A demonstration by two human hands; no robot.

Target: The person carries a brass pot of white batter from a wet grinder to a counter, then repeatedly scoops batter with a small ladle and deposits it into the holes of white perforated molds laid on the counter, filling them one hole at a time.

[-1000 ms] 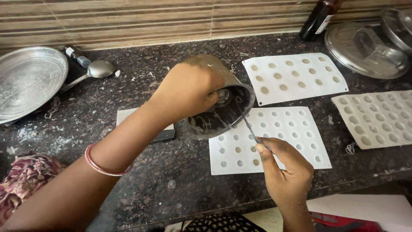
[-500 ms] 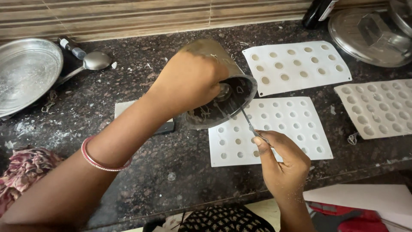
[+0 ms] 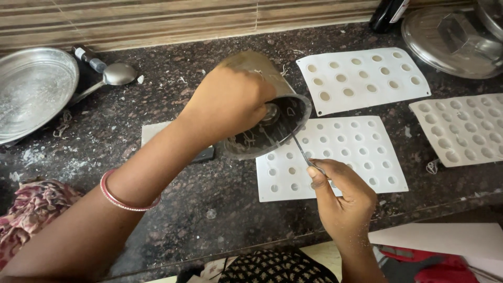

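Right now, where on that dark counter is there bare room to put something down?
Bare counter lies along the front edge, under the left hand, left of the middle mould. A smaller patch sits between the spoon and the tilted jar. The right side is crowded: three white moulds, a steel lid, and the right hand.
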